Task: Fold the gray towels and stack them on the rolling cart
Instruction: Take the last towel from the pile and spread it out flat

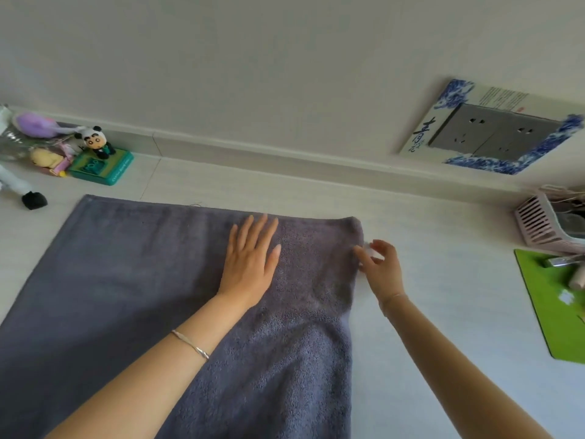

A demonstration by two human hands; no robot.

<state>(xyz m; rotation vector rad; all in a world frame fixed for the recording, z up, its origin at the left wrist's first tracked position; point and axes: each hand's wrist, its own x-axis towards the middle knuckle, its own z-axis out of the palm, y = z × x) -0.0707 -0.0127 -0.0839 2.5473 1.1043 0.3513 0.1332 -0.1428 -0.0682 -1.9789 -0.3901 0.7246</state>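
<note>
We have the large gray terry towel spread flat on the white worktop. Its far edge runs parallel to the wall, and its near part runs out of view at the bottom. The left part lies smooth. The right part shows a coarser, slightly rumpled surface with a shallow crease running toward the far right corner.

Our left hand lies palm down on the towel, right of its middle and just short of the far edge. Its fingers are straight and slightly spread, pressing the cloth and gripping nothing. A thin silver bangle sits on that wrist.

Our right hand is at the towel's right edge, just near of the far right corner. The thumb touches the cloth and the other fingers curve above it. Something small and whitish shows between them, but it is blurred, and we cannot tell whether the hand really pinches the edge.

At the far left of the worktop a panda figurine stands on a green box, beside a purple plush toy and a yellow one. At the right sits a pink slatted plastic basket, with a bright green mat near of it. On the wall is a grey double socket in a blue-and-white patterned frame.
</note>
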